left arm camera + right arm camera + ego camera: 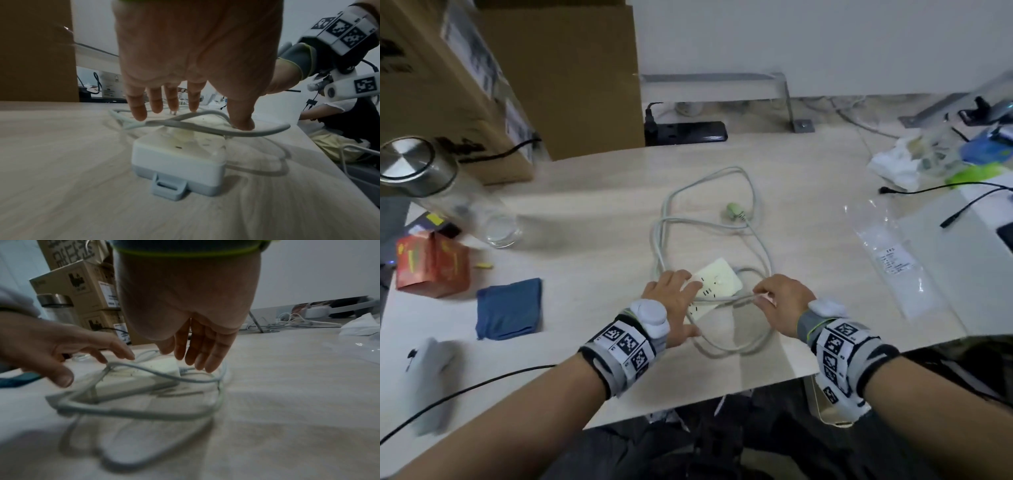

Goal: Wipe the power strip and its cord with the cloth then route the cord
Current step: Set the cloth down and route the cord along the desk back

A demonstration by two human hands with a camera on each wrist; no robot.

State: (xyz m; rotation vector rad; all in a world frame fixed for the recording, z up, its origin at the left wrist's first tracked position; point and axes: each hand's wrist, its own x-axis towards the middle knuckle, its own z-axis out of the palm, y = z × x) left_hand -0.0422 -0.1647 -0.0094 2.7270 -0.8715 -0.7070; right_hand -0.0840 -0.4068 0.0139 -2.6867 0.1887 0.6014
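Note:
A white power strip (722,279) lies near the table's front edge, its grey cord (726,169) looped around and across it, and the plug (734,209) lies behind. In the left wrist view my left hand (185,65) hovers spread over the strip (179,155), fingers straight, thumb tip down at the cord (205,129). My right hand (780,301) is just right of the strip, its straight fingers (205,360) pointing down at the cord (144,413) by the strip's end (133,384). The folded blue cloth (510,308) lies apart to the left, in neither hand.
Cardboard boxes (465,85) and a glass jar with a metal lid (431,185) stand at the back left. Beside the cloth sits a red carton (431,263). A black power strip (688,132) lies at the back, a plastic bag (887,260) and black cables (945,186) to the right.

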